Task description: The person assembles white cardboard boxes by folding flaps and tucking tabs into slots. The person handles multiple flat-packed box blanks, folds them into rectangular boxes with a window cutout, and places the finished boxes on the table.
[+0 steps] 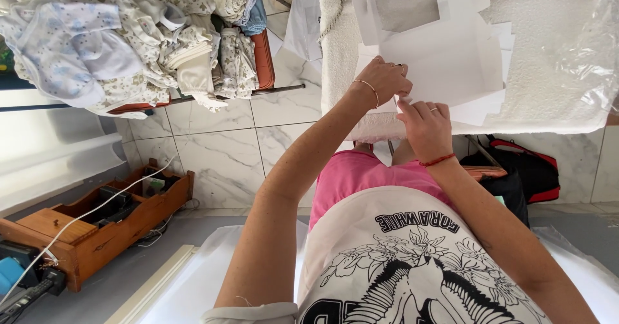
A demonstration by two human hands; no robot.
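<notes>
A stack of white flat cardboard sheets (445, 66) lies on a table covered with a white towel-like cloth (541, 98). My left hand (382, 79), with a thin gold bracelet and a ring, has its fingers curled over the near left edge of the top sheet. My right hand (425, 127), with a red string bracelet and a ring, pinches the same sheet's near edge just beside the left hand. One sheet further back has a grey window cut-out (407, 5).
A crumpled clear plastic bag (590, 53) lies at the table's right. A chair piled with baby clothes (122, 40) stands at the left. A wooden box with cables (103, 224) sits on the floor, and a black and red bag (529, 169) lies under the table.
</notes>
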